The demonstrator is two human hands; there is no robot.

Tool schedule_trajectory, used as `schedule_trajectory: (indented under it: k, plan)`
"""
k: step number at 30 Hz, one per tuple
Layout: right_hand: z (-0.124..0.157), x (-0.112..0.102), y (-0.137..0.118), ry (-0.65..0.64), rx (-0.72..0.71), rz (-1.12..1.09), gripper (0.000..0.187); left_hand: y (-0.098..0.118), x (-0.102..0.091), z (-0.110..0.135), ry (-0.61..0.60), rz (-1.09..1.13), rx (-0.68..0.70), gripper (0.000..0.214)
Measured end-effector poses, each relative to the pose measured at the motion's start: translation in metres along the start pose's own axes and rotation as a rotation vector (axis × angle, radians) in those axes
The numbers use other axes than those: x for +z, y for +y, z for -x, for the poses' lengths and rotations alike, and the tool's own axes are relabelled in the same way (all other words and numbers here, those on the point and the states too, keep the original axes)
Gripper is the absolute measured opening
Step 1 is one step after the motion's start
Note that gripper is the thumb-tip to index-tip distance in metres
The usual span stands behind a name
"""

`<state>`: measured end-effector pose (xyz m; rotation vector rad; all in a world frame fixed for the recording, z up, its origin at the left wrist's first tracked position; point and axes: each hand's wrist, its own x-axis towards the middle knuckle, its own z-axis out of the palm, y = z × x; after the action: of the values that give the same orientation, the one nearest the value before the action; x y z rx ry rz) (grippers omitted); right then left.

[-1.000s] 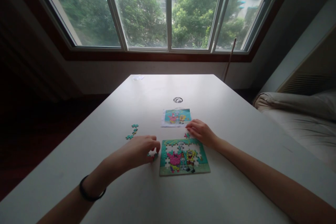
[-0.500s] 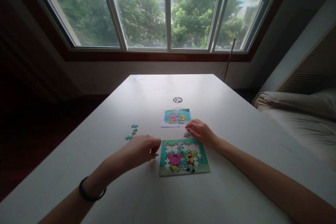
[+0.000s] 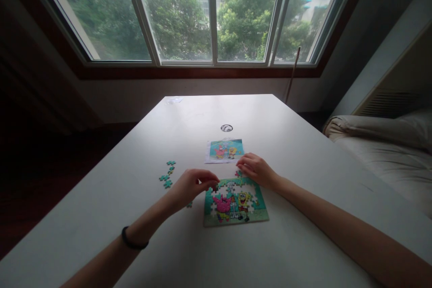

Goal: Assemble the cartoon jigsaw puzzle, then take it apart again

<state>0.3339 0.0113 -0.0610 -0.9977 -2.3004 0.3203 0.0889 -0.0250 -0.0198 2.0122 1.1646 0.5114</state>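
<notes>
My left hand [image 3: 197,183] is over the upper left corner of the jigsaw puzzle [image 3: 236,221], thumb and forefinger pinched on a small puzzle piece mostly hidden by the fingertips. The cartoon puzzle lies in its tray, with white gaps around the figures. Beyond its upper right edge rests my right hand [image 3: 256,170], fingers loosely bent and somewhat apart, beside a few loose pink and green pieces [image 3: 239,173]. Behind the puzzle lies a printed picture sheet [image 3: 226,150] of the same scene. A single loose piece [image 3: 189,204] shows beneath my left wrist.
Several loose teal pieces [image 3: 165,177] lie left of my left hand on the white table [image 3: 135,198]. A round grommet hole [image 3: 226,128] and a bit of clear plastic [image 3: 174,100] are farther back. A cream sofa [image 3: 381,144] stands at the right.
My left hand has moved right, from beside the puzzle to over its upper left corner. More loose pieces at the left now show. My right hand stays nearly still.
</notes>
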Motion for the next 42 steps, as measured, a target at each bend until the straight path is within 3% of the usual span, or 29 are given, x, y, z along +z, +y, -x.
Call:
schedule_trajectory:
  k: [8, 33, 38, 42]
  plan:
    - [0.0, -0.001, -0.001, -0.008, -0.008, -0.002, 0.016, 0.0, 0.027, -0.006, 0.06, 0.024, 0.018, 0.015]
    - [0.0, 0.0, 0.0, -0.009, -0.036, 0.029, 0.015, -0.013, 0.047, -0.005, 0.262, -0.204, 0.217, 0.008]
    - [0.0, -0.001, -0.001, -0.013, -0.031, 0.024, 0.015, -0.011, 0.04, -0.003, 0.296, -0.231, 0.24, 0.012]
    - [0.0, -0.001, -0.002, -0.015, -0.034, 0.027, 0.015, -0.004, 0.024, 0.0, 0.242, -0.325, 0.27, 0.017]
